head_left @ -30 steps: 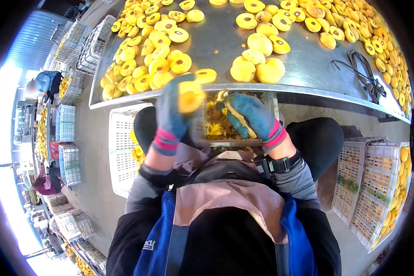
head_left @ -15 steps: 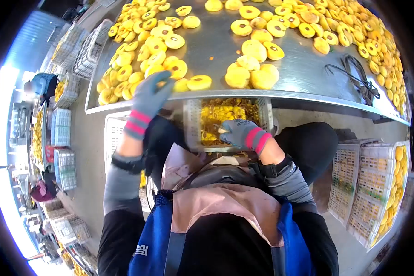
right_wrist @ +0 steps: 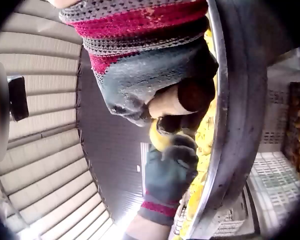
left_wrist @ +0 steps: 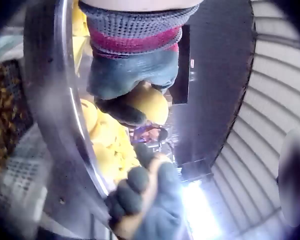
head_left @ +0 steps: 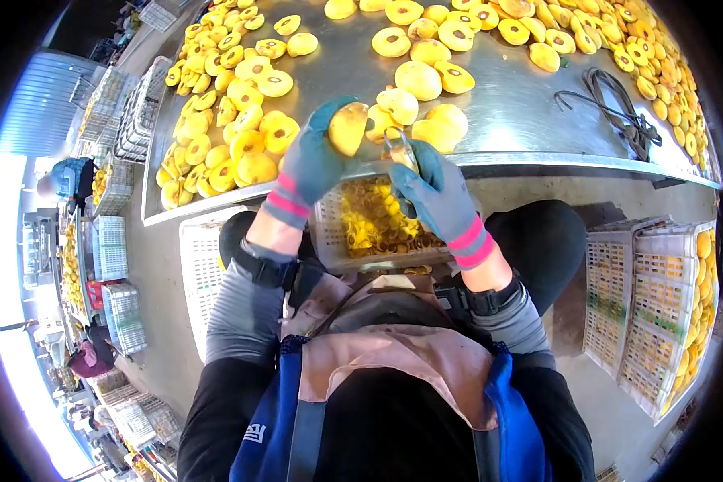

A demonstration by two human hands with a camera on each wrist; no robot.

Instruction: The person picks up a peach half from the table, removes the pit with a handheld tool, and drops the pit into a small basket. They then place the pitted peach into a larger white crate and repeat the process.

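Yellow rounded fruit (head_left: 348,130) gripped in teal-and-grey-gloved L hand (head_left: 313,157), near front edge of steel table (head_left: 522,112); wooden-handled metal-looped tool (head_left: 406,157) grasped in matching R hand (head_left: 440,197). Could slip if juicy, or poss. nick L hand w/ tool so close. R wrist view: round butt of handle (right_wrist: 167,102); head view: metal loop (head_left: 400,147), unclear from wrists

We take this for a fruit-processing workshop: halved yellow fruit (head_left: 390,42) lies heaped along a broad metal desk (head_left: 336,74), and slatted plastic crates (head_left: 606,301), some filled, stand on a bare grey floor (head_left: 165,281). Beyond, we see two other people (head_left: 72,178), a blue corrugated wall (head_left: 32,116) and, overhead, a ribbed, shed-like roof (left_wrist: 277,82).
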